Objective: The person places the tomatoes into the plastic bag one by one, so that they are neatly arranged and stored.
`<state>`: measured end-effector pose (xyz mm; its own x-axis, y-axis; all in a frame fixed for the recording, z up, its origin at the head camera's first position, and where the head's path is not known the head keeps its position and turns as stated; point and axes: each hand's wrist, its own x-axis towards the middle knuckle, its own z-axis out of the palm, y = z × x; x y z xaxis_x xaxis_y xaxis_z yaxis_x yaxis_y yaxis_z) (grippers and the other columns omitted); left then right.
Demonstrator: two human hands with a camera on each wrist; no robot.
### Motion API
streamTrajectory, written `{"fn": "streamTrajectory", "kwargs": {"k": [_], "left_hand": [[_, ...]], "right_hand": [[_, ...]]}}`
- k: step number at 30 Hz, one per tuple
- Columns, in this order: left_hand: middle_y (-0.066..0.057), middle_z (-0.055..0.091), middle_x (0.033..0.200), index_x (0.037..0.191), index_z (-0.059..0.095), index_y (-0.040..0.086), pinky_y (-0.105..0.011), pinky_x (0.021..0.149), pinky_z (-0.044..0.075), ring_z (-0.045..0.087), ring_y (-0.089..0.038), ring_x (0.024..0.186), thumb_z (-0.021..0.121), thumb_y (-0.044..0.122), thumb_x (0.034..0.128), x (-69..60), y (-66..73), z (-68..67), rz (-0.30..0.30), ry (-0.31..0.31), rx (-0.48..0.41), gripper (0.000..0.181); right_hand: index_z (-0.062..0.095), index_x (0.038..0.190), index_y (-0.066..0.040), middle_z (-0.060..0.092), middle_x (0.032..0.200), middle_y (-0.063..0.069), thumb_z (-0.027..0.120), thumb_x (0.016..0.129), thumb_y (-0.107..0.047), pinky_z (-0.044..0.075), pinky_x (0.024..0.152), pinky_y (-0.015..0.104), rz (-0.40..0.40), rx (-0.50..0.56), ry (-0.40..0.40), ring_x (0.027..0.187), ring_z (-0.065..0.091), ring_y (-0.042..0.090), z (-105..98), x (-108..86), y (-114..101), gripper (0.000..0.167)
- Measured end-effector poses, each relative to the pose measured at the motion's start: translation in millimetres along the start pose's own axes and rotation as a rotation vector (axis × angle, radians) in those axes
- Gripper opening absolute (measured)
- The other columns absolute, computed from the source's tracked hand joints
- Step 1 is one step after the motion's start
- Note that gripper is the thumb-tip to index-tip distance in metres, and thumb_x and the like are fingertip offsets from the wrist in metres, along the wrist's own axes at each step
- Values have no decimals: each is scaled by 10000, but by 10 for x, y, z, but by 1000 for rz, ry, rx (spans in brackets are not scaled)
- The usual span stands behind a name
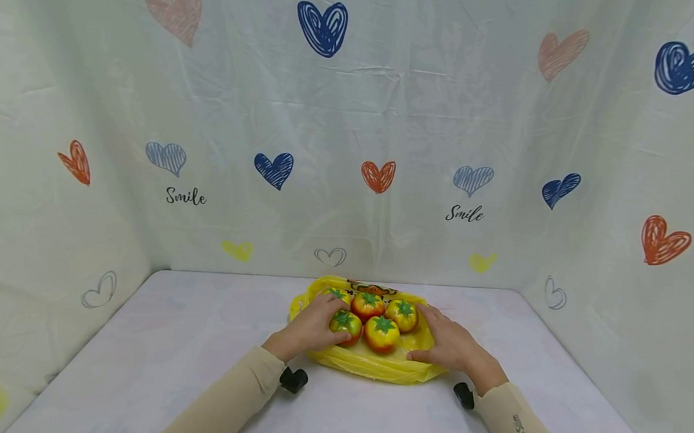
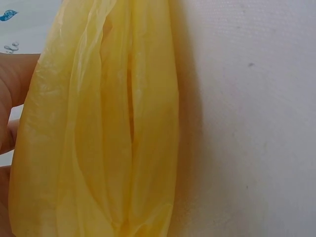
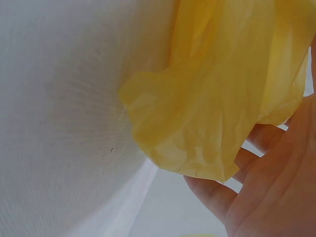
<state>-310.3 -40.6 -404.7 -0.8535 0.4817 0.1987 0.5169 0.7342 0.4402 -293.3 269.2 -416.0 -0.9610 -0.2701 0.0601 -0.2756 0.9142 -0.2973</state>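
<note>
Several red-and-yellow tomatoes with green star-shaped tops, among them a front tomato (image 1: pixel 381 335), lie bunched on a crumpled yellow plastic bag (image 1: pixel 369 367). My left hand (image 1: pixel 314 323) grips the near-left tomato (image 1: pixel 345 324), thumb across its front and fingers curved over its far side. My right hand (image 1: pixel 454 342) is spread at the bag's right side, thumb and fingers apart, beside the right tomato (image 1: pixel 403 314). In the left wrist view, folds of the yellow bag (image 2: pixel 118 118) hide most of that hand. The right wrist view shows bag plastic (image 3: pixel 202 113) in front of the fingers.
Everything lies on a white-covered table (image 1: pixel 213 340). A white curtain (image 1: pixel 340 113) printed with hearts hangs behind and at both sides. Small black devices, one at the left wrist (image 1: pixel 293 380) and one at the right wrist (image 1: pixel 464 395), sit below the forearms.
</note>
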Motion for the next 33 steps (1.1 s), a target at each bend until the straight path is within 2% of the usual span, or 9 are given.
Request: {"fn": "streamTrajectory", "kwargs": {"k": [11,15,25,29,33], "left_hand": [[-43,511,1250,1200,602,160,-406,994,435,475,-226,1153,743,378,814,-36,10,-24,-8,13,-5,466],[-52,510,1253,1200,604,148,-404,991,437,475,-227,1150,738,379,819,-67,19,-47,12,32,2,466],[-38,530,1161,1189,613,102,-388,935,461,487,-195,1056,725,375,832,-174,5,-87,103,118,39,463],[-39,529,1181,1198,613,104,-400,950,454,470,-217,1106,726,358,835,-243,-5,-105,109,145,23,457],[-55,540,1149,1171,621,95,-403,922,464,468,-221,1083,732,330,833,-299,-31,-125,124,183,8,426]], "right_hand": [[278,1500,-133,310,1507,170,745,681,-625,323,1037,586,5,8,-8,1331,354,400,-4,9,-1,1063],[280,1498,-131,313,1507,168,744,680,-628,327,1037,582,0,6,-3,1328,359,398,-3,9,3,1064],[273,1502,-133,301,1514,167,723,687,-651,317,1039,590,-1,6,-5,1340,340,399,-16,17,3,1066],[275,1501,-140,302,1514,164,714,690,-659,317,1033,600,0,8,-7,1339,340,403,-26,12,-2,1058],[292,1497,-155,304,1512,169,710,694,-659,319,1023,614,-5,4,-2,1331,346,417,-32,3,-3,1036]]}}
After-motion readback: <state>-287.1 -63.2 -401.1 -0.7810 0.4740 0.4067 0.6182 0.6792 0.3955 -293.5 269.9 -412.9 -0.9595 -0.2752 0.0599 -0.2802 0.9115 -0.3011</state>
